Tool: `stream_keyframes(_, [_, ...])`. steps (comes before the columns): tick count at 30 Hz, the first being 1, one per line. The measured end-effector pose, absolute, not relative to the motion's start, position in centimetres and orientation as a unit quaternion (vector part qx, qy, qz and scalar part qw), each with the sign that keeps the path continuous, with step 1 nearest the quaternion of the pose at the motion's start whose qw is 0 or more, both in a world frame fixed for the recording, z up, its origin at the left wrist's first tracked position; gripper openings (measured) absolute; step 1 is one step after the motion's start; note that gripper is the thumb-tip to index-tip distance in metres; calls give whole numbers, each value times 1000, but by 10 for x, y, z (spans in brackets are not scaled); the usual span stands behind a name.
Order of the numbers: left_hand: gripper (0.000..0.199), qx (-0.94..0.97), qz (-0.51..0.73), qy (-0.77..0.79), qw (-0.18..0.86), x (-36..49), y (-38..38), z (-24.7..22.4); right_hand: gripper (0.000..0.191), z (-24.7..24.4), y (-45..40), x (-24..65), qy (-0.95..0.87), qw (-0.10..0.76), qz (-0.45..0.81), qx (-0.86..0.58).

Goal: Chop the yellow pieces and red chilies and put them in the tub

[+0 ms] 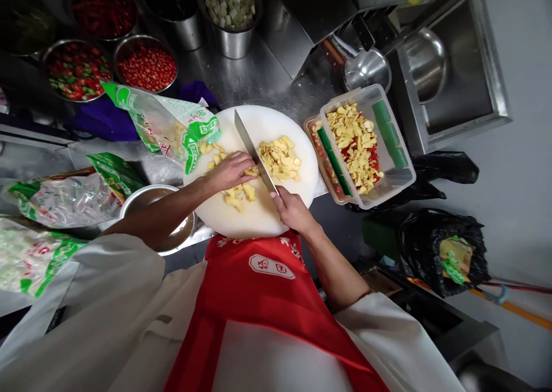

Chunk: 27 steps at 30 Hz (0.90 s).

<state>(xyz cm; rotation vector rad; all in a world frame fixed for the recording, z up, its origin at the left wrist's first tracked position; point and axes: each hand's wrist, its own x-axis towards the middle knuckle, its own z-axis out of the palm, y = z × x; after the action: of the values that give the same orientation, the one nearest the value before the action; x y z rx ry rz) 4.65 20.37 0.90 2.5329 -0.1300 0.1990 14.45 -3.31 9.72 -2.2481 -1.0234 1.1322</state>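
Now, left hand (235,170): bent over ginger (249,192), pinning it on the chopping board (250,225).
Right hand (290,208): grips kitchen knife (255,152).
Blade: just beside left hand; rolling ginger could cause a nick.
Board: overhangs bench (276,95); heavy pressing might tip it.

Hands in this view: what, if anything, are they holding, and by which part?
The right hand holds a knife by its handle; the left hand touches yellow pieces, grip unclear.

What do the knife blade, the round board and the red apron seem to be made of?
Knife blade: smooth metal, probably steel, by its grey sheen. Round board: likely matte plastic, being white without visible grain. Red apron: seemingly matte cloth, since it drapes; fibre unclear.
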Motion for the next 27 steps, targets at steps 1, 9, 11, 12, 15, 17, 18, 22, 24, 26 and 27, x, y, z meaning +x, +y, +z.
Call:
stream_keyframes(1, [30,951,77,-47,294,46,204,9,35,96,-32,145,-368,221,407,-806])
stream_keyframes(9, [27,950,93,-53,294,47,203,8,40,160,-77,144,-385,193,419,-799])
stream_keyframes(11, [27,950,94,-55,294,47,204,8,40,164,-78,144,-381,178,433,-797])
stream_keyframes(12, [28,950,94,-58,294,48,204,8,40,161,-76,144,-379,172,433,-799])
stream_keyframes(15, [29,950,92,-63,292,48,204,8,39,135,-57,144,-375,171,418,-809])
stream_keyframes(17, [29,949,91,-62,294,48,204,8,36,113,-40,145,-369,188,410,-812])
stream_keyframes(18, [28,949,90,-60,296,48,204,8,35,103,-32,146,-369,200,404,-813])
stream_keyframes(22, [28,950,82,-55,297,45,204,9,33,83,-18,151,-367,246,392,-807])
stream_keyframes(24, [27,951,81,-54,293,43,204,10,35,87,-22,152,-363,258,394,-804])
stream_keyframes(26, [26,952,83,-54,290,41,205,11,38,98,-31,151,-361,262,391,-805])
stream_keyframes(27, [25,952,85,-55,289,40,205,11,39,106,-37,149,-363,260,389,-806])
